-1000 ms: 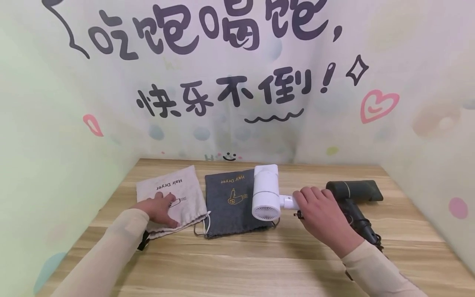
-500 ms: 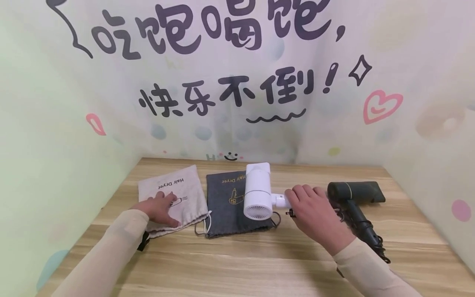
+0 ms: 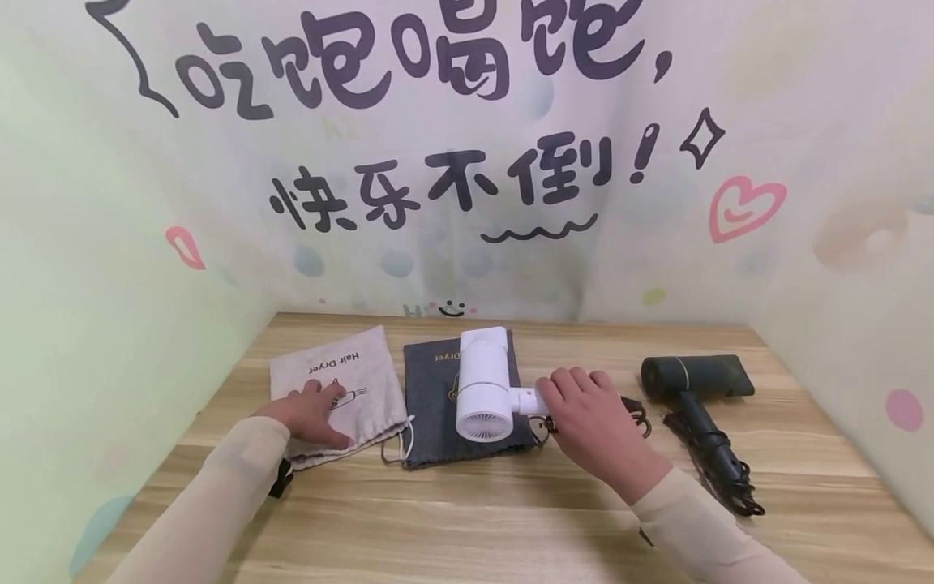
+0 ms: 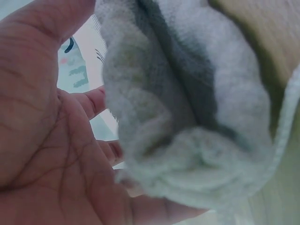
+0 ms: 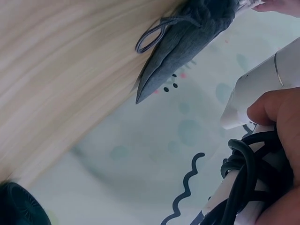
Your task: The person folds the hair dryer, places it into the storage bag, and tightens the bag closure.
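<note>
My right hand (image 3: 594, 422) grips the handle of a white hair dryer (image 3: 485, 381), its round slotted end facing me. In the right wrist view, a dark cord (image 5: 243, 178) is wound around that handle beneath my fingers. The dryer overlaps a dark grey drawstring bag (image 3: 430, 422) with a gold dryer print. On a light drawstring bag (image 3: 372, 357) marked "Hair Dryer" rests my left hand (image 3: 310, 414), fingers spread over the fabric and thumb near the mouth edge. From the left wrist, the mouth of this light bag (image 4: 187, 93) gapes, with fingers partly hidden behind the cloth.
A black hair dryer (image 3: 696, 377) with its cord bundled at the handle lies on the right of the wooden table (image 3: 438, 519). White drawstring loops hang between the two bags. A printed curtain (image 3: 467, 268) closes off the back and sides.
My right hand has carried the white hair dryer leftward, further over the dark grey bag, and the black dryer's handle shows more fully. My left hand stays on the light bag.
</note>
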`<move>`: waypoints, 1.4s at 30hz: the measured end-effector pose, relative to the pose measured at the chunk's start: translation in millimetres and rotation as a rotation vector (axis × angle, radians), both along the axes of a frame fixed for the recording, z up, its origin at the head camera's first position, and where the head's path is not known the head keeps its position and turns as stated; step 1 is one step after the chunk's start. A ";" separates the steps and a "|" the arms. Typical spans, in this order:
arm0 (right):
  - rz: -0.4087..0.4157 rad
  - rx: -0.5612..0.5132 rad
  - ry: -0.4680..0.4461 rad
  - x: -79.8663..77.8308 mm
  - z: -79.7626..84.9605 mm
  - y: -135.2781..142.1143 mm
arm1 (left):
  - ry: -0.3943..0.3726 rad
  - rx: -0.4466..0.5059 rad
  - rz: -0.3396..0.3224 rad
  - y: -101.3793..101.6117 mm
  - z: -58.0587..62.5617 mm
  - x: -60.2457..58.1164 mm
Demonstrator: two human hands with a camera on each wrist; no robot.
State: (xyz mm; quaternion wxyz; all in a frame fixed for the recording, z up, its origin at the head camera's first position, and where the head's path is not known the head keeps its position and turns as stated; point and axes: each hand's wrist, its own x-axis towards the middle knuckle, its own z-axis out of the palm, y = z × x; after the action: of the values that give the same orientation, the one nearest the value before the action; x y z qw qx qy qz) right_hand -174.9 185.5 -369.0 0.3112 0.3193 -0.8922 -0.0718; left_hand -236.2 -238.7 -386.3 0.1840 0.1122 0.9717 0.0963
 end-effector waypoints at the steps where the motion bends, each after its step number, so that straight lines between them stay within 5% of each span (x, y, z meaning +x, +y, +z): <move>1: 0.005 0.004 0.000 0.1 -0.2 -2.6 | 0.001 0.000 0.001 0.2 0.4 0.0; 22: 0.014 0.044 0.007 -5.5 -2.1 -20.6 | 0.042 0.060 -0.027 9.8 1.4 -0.8; 29: 0.011 0.040 -0.001 -7.2 -4.3 -20.8 | 0.277 0.234 -0.083 42.7 17.1 12.3; 35: -0.001 0.041 -0.013 -7.1 -4.2 -21.2 | 0.422 0.275 -0.154 83.1 36.5 35.5; 42: -0.014 0.026 -0.024 -8.2 -0.1 -21.8 | 0.666 0.358 -0.257 121.0 40.7 59.3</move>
State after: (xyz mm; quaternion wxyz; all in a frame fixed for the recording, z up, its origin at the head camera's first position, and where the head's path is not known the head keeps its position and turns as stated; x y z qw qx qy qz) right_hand -183.1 163.7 -369.1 0.2958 0.3178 -0.8971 -0.0816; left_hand -177.0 -117.6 -345.6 -0.1533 0.2881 0.9241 0.1987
